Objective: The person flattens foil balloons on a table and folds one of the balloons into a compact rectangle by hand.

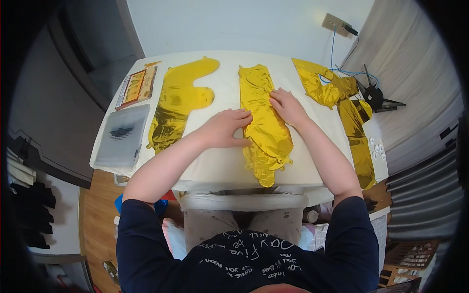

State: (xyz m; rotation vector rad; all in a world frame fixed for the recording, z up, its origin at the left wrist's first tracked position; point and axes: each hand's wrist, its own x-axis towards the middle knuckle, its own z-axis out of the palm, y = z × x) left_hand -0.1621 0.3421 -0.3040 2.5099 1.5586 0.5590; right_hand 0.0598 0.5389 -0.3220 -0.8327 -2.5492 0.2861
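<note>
Metallic gold on the middle foil piece (266, 117), the left foil piece (177, 100) and the far right foil piece (310, 80). Creamy white across the counter (227, 73). Navy with white lettering on the shirt (210, 276).

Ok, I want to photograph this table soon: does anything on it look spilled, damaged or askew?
Nothing looks spilled or plainly torn. The gold foil piece between the left hand and right hand looks oddest: it is wrinkled, with its near end uneven and layered, while the F-shaped foil to its left lies flatter.
</note>
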